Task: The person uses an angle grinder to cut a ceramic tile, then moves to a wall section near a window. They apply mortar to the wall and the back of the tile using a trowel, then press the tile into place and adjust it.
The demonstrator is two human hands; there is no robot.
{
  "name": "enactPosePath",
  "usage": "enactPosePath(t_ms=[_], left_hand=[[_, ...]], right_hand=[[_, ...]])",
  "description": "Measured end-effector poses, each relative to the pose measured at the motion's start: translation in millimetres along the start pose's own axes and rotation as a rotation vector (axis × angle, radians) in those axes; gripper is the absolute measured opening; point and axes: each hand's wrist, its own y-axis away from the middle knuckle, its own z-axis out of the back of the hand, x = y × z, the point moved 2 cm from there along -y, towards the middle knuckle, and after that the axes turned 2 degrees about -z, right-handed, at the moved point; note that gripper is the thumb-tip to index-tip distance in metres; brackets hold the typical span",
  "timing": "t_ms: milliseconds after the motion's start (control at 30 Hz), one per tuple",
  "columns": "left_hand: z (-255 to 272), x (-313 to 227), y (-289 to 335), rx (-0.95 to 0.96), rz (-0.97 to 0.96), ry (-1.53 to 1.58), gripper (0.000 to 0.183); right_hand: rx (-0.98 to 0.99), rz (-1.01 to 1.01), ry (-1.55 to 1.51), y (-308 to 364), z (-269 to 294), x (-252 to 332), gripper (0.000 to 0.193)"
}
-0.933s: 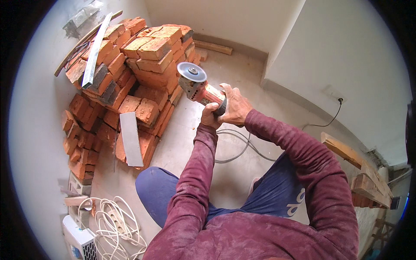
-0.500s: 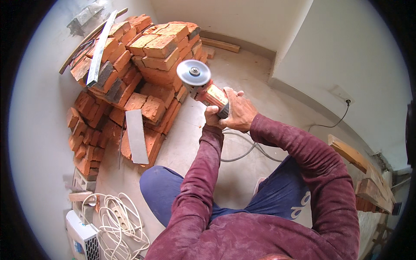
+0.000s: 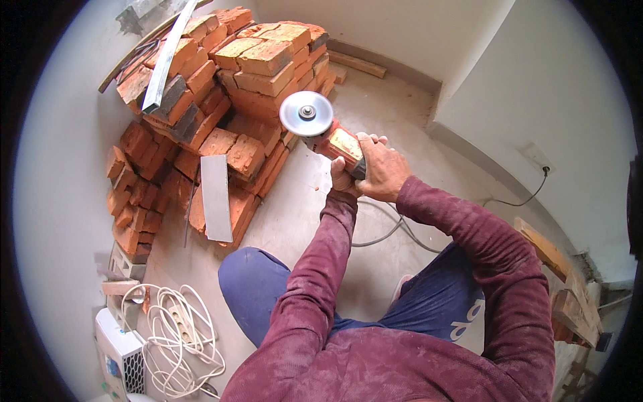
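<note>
Grinder (image 3: pixel 335 137) held in the air over the floor (image 3: pixel 402 114), just in front of the brick pile (image 3: pixel 221 114). Long axis runs from the hands at lower right up to the disc (image 3: pixel 307 114) at upper left. Disc end points at the bricks, flat silver face turned up to the camera, centre nut visible. Body is red with a yellowish rectangular label on top.

Right hand (image 3: pixel 380 167) wrapped tight over the rear of the body, fingers curled closed. Left hand (image 3: pixel 343 179) grips from underneath, mostly hidden by the right hand and the body; fingers closed on it as far as I can tell. Both maroon sleeves dusty.

Grey cord (image 3: pixel 395 231) lies on the floor in loops below the hands.

Between disc and pile: nothing, the disc overlaps the upper bricks in view; can't tell if it touches.

Around:
- grey flat slab (image 3: pixel 216 197) leaning on the low bricks, left of the grinder
- long metal profile (image 3: pixel 167 53) lying across the pile top, far left
- wood strip (image 3: pixel 358 65) along the back wall base
- white cable coil (image 3: pixel 181 335) with a socket strip, lower left
- white box unit (image 3: pixel 120 355) with a vent grille and a small blue sticker, beside the coil
- wall socket (image 3: pixel 536 157) on the right wall with a plug and black lead
- wooden planks (image 3: pixel 556 268) at far right
</note>
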Motion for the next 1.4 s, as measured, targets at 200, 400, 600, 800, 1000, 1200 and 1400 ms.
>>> enactPosePath(t_ms=[200,400,600,800,1000,1200,1400], left_hand=[[-6.7,-1.1,1.5,-0.098,-0.025,-0.128,0.089],[-5.6,-3.6,2.0,-0.045,-0.027,-0.055,0.084],[-0.6,-6.2,3.2,-0.03,0.009,-0.062,0.084],[-5.0,-7.0,1.4,-0.015,0.03,-0.033,0.085],[-5.8,-7.6,1.7,0.007,0.021,-0.016,0.082],[-10.4,-8.1,2.5,0.001,0.015,-0.025,0.077],[-9.9,-9.0,2.5,0.007,0.008,-0.041,0.074]], right_hand=[[-0.029,0.043,0.011,0.3,-0.7,-2.1,0.079],[-0.015,0.04,0.036,0.9,1.8,2.1,0.078],[0.019,0.028,0.027,0.2,3.4,0.9,0.08],[0.01,0.038,0.024,0.4,5.9,1.5,0.08],[0.053,0.019,0.006,0.9,8.6,4.7,0.083],[-0.014,0.071,0.013,1.6,3.2,-0.1,0.084],[0.022,0.042,0.018,1.5,6.2,4.4,0.083]])
